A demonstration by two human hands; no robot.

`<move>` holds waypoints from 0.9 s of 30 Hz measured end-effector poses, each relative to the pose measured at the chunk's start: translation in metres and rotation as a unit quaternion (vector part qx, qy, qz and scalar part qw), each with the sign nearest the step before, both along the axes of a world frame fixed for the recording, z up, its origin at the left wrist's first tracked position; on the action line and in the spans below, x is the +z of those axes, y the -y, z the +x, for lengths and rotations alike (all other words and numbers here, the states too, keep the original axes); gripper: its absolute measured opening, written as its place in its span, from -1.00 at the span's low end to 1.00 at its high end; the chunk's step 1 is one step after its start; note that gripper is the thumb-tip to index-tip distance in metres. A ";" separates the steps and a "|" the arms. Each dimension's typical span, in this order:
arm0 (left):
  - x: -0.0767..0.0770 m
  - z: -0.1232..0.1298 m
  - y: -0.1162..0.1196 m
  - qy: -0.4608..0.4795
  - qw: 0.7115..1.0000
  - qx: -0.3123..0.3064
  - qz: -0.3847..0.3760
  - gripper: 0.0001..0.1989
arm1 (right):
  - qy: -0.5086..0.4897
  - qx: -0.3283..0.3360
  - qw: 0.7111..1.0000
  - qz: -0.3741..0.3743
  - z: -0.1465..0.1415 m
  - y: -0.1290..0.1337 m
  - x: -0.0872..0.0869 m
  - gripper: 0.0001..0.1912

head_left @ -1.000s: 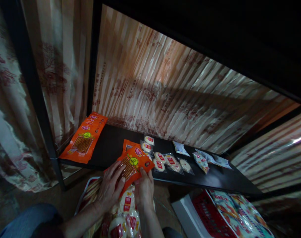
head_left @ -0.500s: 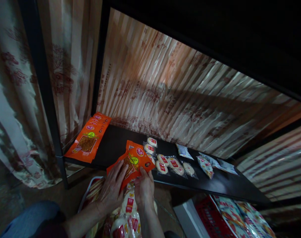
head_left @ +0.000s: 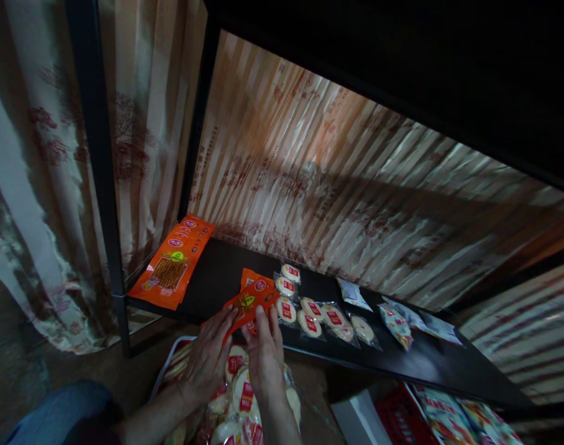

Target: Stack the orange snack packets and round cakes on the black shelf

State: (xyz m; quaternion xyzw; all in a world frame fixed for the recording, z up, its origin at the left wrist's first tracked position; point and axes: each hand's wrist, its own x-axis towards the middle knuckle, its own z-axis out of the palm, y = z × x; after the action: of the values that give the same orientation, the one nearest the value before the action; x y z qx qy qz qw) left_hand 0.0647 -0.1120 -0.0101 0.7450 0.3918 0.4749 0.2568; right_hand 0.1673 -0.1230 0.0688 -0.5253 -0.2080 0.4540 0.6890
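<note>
My left hand point(head_left: 212, 346) and my right hand point(head_left: 264, 343) both grip orange snack packets point(head_left: 256, 293) at the front edge of the black shelf point(head_left: 212, 262). The left fingers press on the near left side. My right thumb lies on top at the lower right, with fingers underneath. At least two packets overlap there; how many I hold is hidden. More orange packets point(head_left: 173, 262) lie overlapped in a row at the shelf's left end. Just right of my hands sit several round white cakes point(head_left: 310, 323) in clear wrappers with red labels.
Below my hands stands a basket point(head_left: 164, 364) heaped with wrapped cakes point(head_left: 245, 392). Small white bags point(head_left: 353, 293) and a colourful bag point(head_left: 396, 324) lie farther right on the shelf. An opened carton point(head_left: 397, 417) of colourful bags sits under it. A black post point(head_left: 106, 185) rises at left.
The held packets have tilted and bent at their near edge, and my right hand has shifted up and left over them. The view has swung slightly, moving the shelf right in frame.
</note>
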 end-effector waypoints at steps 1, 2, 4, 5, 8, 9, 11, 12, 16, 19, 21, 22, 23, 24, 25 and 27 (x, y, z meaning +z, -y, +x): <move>0.003 -0.003 0.000 0.023 1.000 -0.005 -0.019 -0.54 | 0.013 0.013 1.000 0.017 0.000 0.001 -0.002 -0.26; 0.007 -0.005 -0.001 0.045 0.998 -0.010 -0.044 -0.54 | 0.027 0.027 0.999 0.032 0.000 0.003 -0.003 -0.26; 0.012 -0.011 -0.005 0.092 0.990 -0.016 -0.102 -0.53 | 0.060 0.048 0.996 0.050 0.002 0.004 -0.007 -0.28; 0.014 -0.014 -0.008 0.118 0.984 -0.015 -0.133 -0.52 | 0.072 0.052 0.995 0.050 0.003 0.004 -0.009 -0.29; 0.019 -0.023 -0.020 0.224 0.948 0.009 -0.224 -0.46 | 0.085 0.046 0.995 0.029 0.007 0.001 -0.014 -0.28; 0.020 -0.025 -0.024 0.262 0.932 0.019 -0.249 -0.46 | 0.083 0.042 0.995 0.022 0.008 0.000 -0.016 -0.27; 0.023 -0.031 -0.034 0.316 0.903 0.040 -0.290 -0.50 | 0.079 0.033 0.996 0.013 0.008 -0.003 -0.018 -0.26; 0.025 -0.033 -0.039 0.332 0.890 0.050 -0.308 -0.55 | 0.079 0.030 0.996 0.010 0.008 -0.005 -0.018 -0.27; 0.034 -0.041 -0.054 0.454 0.778 0.029 -0.434 -0.70 | 0.085 0.019 0.996 -0.013 0.005 -0.009 -0.024 -0.32; 0.039 -0.044 -0.058 0.524 0.684 -0.030 -0.507 -0.74 | 0.086 -0.010 0.995 -0.045 0.004 -0.013 -0.031 -0.31; 0.041 -0.043 -0.058 0.532 0.661 -0.064 -0.526 -0.75 | 0.075 0.003 0.996 -0.052 0.005 -0.016 -0.036 -0.30; 0.041 -0.042 -0.059 0.534 0.651 -0.082 -0.534 -0.74 | 0.068 0.020 0.996 -0.047 0.005 -0.017 -0.039 -0.31; 0.040 -0.041 -0.059 0.534 0.640 -0.102 -0.542 -0.73 | 0.062 0.037 0.997 -0.039 0.005 -0.019 -0.042 -0.32; 0.040 -0.039 -0.060 0.536 0.630 -0.119 -0.550 -0.72 | 0.058 0.050 0.997 -0.029 0.005 -0.021 -0.044 -0.34; 0.039 -0.037 -0.061 0.538 0.621 -0.131 -0.555 -0.72 | 0.054 0.057 0.997 -0.021 0.004 -0.023 -0.046 -0.35; 0.037 -0.033 -0.065 0.544 0.609 -0.137 -0.560 -0.73 | 0.047 0.059 0.997 -0.013 0.003 -0.027 -0.049 -0.35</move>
State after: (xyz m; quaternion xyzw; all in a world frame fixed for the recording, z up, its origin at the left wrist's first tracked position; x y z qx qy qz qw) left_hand 0.0314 -0.0475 0.0268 0.1051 0.2632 0.4401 0.8521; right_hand 0.1700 -0.0958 0.0200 -0.5417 -0.2648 0.4713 0.6437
